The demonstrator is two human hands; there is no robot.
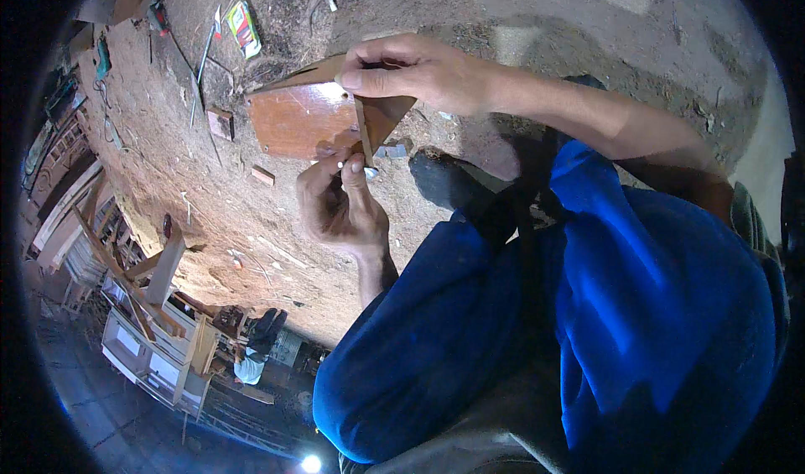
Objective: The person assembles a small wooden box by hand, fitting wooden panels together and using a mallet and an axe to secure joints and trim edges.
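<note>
A varnished reddish-brown wooden box (pixel 303 122), with flat panels and a thin edge facing me, stands tilted on the dirt ground. My right hand (pixel 411 73) grips its upper edge, thumb on the near side and fingers curled over the panel. Below it, my left hand (pixel 348 201) is closed in a pinch at the box's lower corner. A small white piece (pixel 371 172) shows by the left thumb tip, and a tiny white end appears between the fingers; its kind is too small to make out. Part of the box's inner side is shaded.
Small wood blocks (pixel 220 124) and a green-and-white packet (pixel 244 29) lie on the ground, near a red-handled screwdriver (pixel 158 19) and metal rods. My dark-covered foot (pixel 449 180) is close by. Wooden furniture (pixel 151 352) and another person (pixel 249 367) are at the lower left.
</note>
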